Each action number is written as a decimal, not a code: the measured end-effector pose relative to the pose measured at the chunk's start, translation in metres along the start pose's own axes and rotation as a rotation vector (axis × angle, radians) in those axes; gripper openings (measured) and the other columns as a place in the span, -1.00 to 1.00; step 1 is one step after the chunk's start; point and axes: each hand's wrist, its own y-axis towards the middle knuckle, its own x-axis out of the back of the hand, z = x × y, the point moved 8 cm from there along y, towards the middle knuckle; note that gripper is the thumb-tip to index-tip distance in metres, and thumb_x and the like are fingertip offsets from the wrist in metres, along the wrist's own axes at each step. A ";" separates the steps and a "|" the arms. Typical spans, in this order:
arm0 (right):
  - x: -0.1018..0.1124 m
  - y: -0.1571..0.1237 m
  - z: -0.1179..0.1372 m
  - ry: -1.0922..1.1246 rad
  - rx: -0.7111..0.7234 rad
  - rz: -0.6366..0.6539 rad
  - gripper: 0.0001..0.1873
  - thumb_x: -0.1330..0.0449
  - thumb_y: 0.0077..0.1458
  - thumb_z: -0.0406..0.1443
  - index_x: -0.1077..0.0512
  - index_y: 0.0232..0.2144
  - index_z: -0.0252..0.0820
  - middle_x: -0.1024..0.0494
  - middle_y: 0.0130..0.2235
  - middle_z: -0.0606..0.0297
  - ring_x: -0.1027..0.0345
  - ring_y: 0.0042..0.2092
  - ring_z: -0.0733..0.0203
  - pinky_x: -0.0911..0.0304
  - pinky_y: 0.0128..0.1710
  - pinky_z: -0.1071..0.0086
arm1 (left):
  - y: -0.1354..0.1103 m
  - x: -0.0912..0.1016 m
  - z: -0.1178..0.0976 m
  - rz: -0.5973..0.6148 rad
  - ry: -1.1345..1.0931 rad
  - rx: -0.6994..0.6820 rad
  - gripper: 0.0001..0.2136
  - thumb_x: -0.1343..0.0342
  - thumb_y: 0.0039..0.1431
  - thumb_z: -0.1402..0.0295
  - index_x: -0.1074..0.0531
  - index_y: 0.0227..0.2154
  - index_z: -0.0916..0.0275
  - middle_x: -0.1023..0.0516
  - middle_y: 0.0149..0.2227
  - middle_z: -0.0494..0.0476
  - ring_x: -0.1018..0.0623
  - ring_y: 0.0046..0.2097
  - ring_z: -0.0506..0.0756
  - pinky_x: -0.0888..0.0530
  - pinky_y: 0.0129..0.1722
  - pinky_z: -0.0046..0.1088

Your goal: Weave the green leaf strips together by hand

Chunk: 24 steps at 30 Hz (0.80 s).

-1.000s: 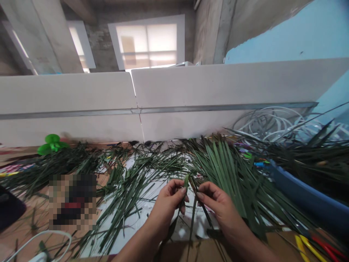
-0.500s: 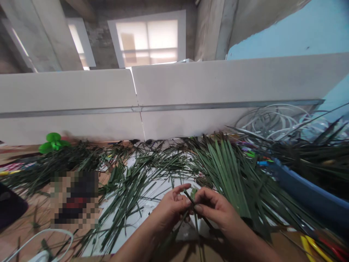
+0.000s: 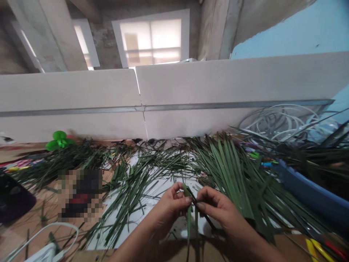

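Note:
Long green leaf strips are pinched between my two hands, low in the middle of the view. My left hand is closed on them with thumb and fingers near a folded upper end. My right hand pinches a dark, narrow strip that crosses the others and runs down to the right. Loose ends hang toward the front edge. Just right of my right hand lies a bundle of broad green leaves. Cut leaf pieces are scattered to the left of my hands.
A blue basin with dark leaves stands at the right. Yellow handles lie at front right. White tubing is coiled behind. A green plastic object and a white power strip are on the left. A white partition closes off the back.
The folded green strip now stands at my left fingertips, and its hanging end has swung into view. My right hand has shifted slightly along the dark strip. The view has moved a little left.

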 end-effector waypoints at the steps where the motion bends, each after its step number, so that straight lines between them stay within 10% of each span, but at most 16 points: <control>1: 0.000 0.000 -0.001 -0.004 -0.003 0.003 -0.71 -0.41 -0.08 -0.12 -0.44 -0.48 -0.15 -0.38 -0.48 0.40 -0.21 -0.40 0.26 -0.14 -0.37 0.39 | 0.000 0.000 -0.001 -0.002 0.008 -0.003 -0.58 -0.46 -0.17 0.30 -0.33 -0.33 0.22 -0.44 -0.49 -0.06 -0.42 -0.52 -0.06 -0.26 -0.52 -0.59; 24: -0.006 -0.001 -0.007 -0.319 0.003 0.017 -0.77 -0.23 0.02 -0.15 -0.34 -0.48 -0.16 -0.32 -0.47 0.37 -0.17 -0.37 0.20 -0.07 -0.35 0.33 | -0.008 0.020 -0.024 -0.426 0.461 -0.293 -0.73 -0.15 -0.22 0.57 -0.26 -0.41 0.21 -0.31 -0.56 -0.15 -0.28 -0.51 -0.07 -0.18 -0.52 -0.58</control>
